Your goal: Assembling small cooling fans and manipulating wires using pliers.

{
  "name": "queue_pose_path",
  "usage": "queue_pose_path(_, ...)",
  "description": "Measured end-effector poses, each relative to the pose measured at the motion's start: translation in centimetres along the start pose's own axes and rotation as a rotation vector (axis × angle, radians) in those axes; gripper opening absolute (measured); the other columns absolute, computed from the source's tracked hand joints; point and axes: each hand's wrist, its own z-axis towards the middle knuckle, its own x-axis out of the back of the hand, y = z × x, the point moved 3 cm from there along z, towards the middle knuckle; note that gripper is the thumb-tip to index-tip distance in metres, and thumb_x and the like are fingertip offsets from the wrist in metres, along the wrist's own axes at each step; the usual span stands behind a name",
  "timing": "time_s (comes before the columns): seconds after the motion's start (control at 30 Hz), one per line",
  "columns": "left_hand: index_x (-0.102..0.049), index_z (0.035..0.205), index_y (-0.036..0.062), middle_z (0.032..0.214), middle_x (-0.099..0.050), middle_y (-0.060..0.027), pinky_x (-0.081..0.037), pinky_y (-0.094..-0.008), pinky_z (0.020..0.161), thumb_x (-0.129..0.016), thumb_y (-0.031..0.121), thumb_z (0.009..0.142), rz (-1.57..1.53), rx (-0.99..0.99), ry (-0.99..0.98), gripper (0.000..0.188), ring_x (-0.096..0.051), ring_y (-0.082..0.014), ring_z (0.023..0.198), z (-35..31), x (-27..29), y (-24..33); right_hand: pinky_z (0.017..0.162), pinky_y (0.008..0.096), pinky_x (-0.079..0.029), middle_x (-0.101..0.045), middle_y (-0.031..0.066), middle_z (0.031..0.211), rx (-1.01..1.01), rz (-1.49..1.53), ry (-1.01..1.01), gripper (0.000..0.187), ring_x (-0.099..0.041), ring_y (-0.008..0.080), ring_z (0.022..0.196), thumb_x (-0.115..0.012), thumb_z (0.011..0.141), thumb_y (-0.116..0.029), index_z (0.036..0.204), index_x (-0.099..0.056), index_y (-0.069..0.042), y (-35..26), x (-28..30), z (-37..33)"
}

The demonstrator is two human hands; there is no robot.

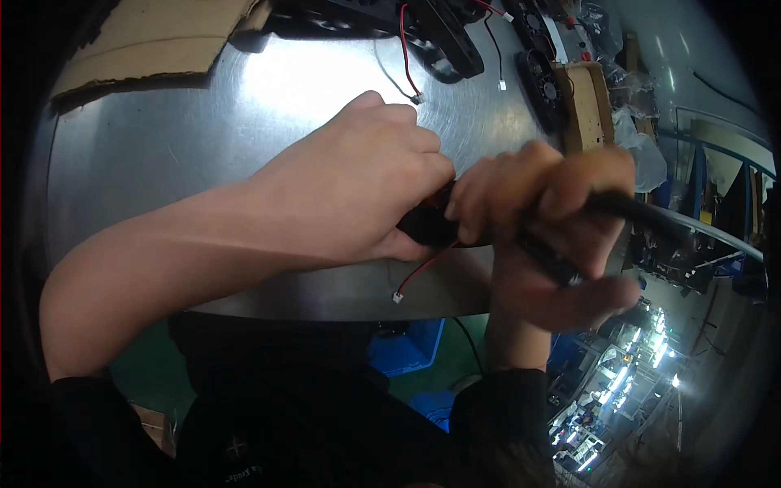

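Left hand: the left hand (376, 167) is bent into a closed grip, knuckles up, and it holds the black part (429, 225) between the folded fingers and the thumb below
Right hand: the right hand (553, 215) is blurred; its fingers are curled around a dark long thing (639, 213), and the fingertips come close to the black part, but if they touch it I cannot tell
Black part: it is between the two hands, near the front edge of the metal table (187, 154), and mostly hidden by the fingers
Cable: a red and black cable (426, 267) goes down from the black part, with a white plug (398, 298) at its end
Far side of the table: a black housing (446, 45) with a red wire (405, 45) lies there, and a black fan (540, 89) is to the right, just beside an open brown box (587, 106)
Upper left: a sheet of cardboard (154, 49) lies on the table
Right edge: clear plastic bags (647, 159) are near the brown box
Under the table: a blue bin (408, 348) shows over the green floor (146, 358)
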Motion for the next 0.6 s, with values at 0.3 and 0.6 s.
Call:
queue_pose_path(0.3, -0.074, 0.092, 0.005, 0.088, -0.072, -0.0097, -0.048, -0.0408, 0.098, -0.087, 0.045, 0.079, 0.046, 0.064, -0.043, 0.044, -0.068, -0.0268, 0.1, 0.3, 0.1, 0.2, 0.056, 0.0337, -0.045, -0.047, 0.0051, 0.07, -0.16, 0.222, -0.112, 0.056, -0.047, 0.0162, 0.052, -0.043, 0.105, -0.068, 0.098, -0.042, -0.013, 0.7, 0.7, 1.5)
queue_pose_path(0.6, -0.068, 0.097, 0.008, 0.09, -0.064, -0.0063, -0.044, -0.0412, 0.092, -0.089, 0.039, 0.074, -0.014, 0.029, -0.031, 0.043, -0.06, -0.0273, 0.094, 0.1, -0.4, -0.4, 0.051, 0.0296, -0.04, -0.044, 0.0036, 0.069, -0.099, 0.129, -0.029, 0.061, -0.042, 0.0121, 0.052, -0.047, 0.102, -0.072, 0.101, -0.043, -0.011, 0.3, 0.1, 1.3)
